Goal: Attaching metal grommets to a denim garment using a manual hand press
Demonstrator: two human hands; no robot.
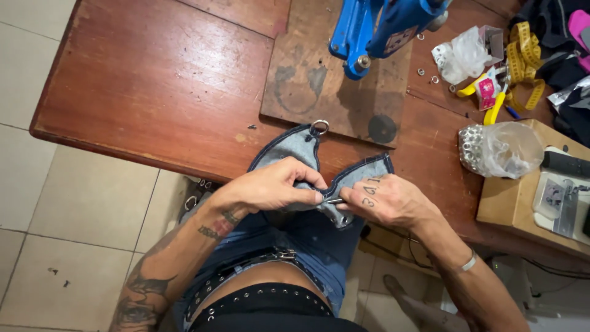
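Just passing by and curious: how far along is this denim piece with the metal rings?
Done: one metal ring sits at the denim piece's top corner. In hand: left hand and right hand pinch the middle around a small metal part. Left: loose eyelets wait in a bag.

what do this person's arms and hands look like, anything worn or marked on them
Both arms are bare, with no sleeves or gloves. The left hand has a small tattoo at the wrist, and larger dark tattoos cover the left forearm. The right hand has dark inked markings on its back near the knuckles. A thin pale band circles the right wrist. No rings are visible.
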